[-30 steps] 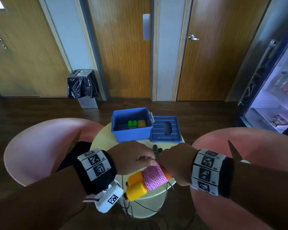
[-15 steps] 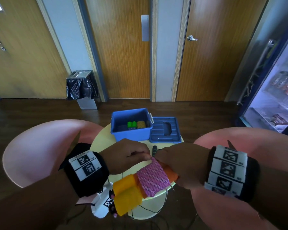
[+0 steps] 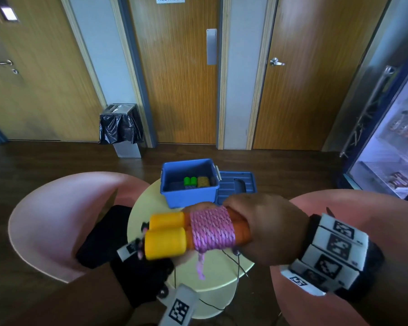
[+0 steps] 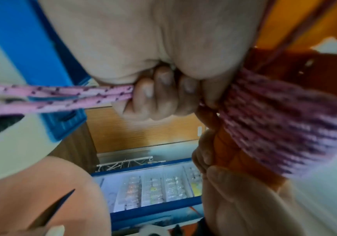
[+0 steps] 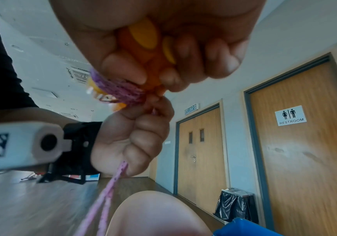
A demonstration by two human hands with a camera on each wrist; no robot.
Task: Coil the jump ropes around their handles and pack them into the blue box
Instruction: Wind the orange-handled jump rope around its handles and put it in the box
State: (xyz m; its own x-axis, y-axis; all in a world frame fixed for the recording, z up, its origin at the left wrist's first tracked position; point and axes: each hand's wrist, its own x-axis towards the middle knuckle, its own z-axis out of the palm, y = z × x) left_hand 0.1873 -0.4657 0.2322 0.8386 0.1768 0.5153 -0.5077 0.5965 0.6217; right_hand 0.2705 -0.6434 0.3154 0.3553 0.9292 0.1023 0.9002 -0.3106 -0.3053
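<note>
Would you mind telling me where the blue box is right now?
In the head view the blue box sits open at the far side of the round table, its lid lying flat on its right.

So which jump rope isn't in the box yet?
The pink rope on the orange-and-yellow handles, in the right hand. The green-handled one already lies inside the blue box.

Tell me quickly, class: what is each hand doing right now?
Left hand: closed, fingers curled round the loose pink rope.
Right hand: closed, gripping the orange handles of the coiled jump rope.
</note>
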